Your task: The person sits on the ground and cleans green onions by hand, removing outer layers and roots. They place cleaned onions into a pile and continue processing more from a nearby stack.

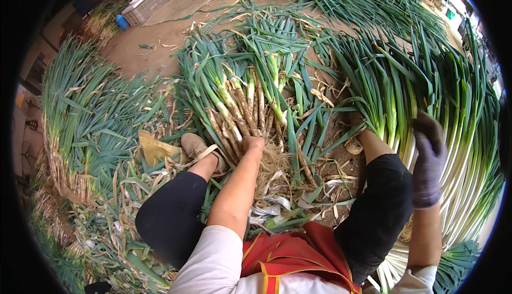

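Between my legs lies a loose bunch of long green onions (232, 106) with soil-brown outer skins and stringy roots (276, 162). My bare left hand (253, 145) is closed around stalks at their lower ends, beside the roots; how many it grips is hidden. To the right, my right hand (430, 158) wears a grey-purple glove with dark fingers. It is over the pile of clean, white-stemmed green onions (452, 166), its fingers blurred. Whether it holds or touches any of them I cannot tell.
Leaf scraps and peelings (104, 230) cover the ground at left, below a heap of unpeeled green onions (76, 122). More green onions (372, 2) lie at the back right. A wicker-patterned box (144, 6) and a blue container (122, 22) stand at the back left.
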